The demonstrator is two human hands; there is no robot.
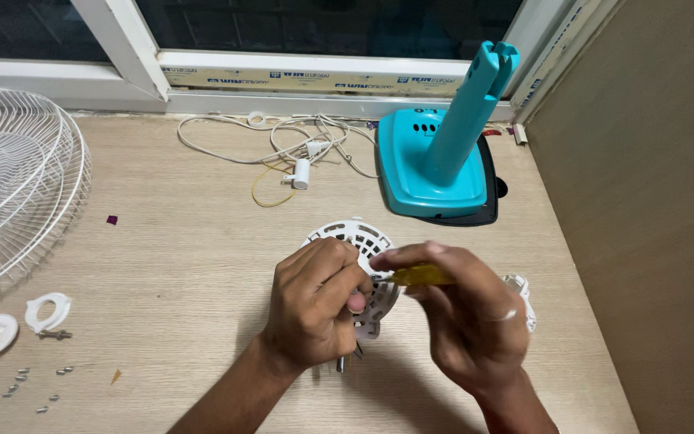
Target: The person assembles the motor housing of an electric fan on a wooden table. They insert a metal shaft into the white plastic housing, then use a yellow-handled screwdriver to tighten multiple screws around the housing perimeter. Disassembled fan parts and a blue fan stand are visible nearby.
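- While both my forearms are reaching up from the bottom edge, I am curling my left hand (315,301) around the white vented housing (361,241), fingers clenched on its rim.
- I am pinching a yellow-handled tool (421,276) in my right hand (471,317), its tip meeting the housing at the table's middle.
- Farther off, a white cord (283,149) and a teal fan base (435,161) are lying by the window.

A pale wood-grain counter (178,241) runs up to a white-framed window (299,64), whose panes are dark. A plain beige wall (644,201) closes the right side. Even indoor light falls from above, casting soft shadows on the counter.
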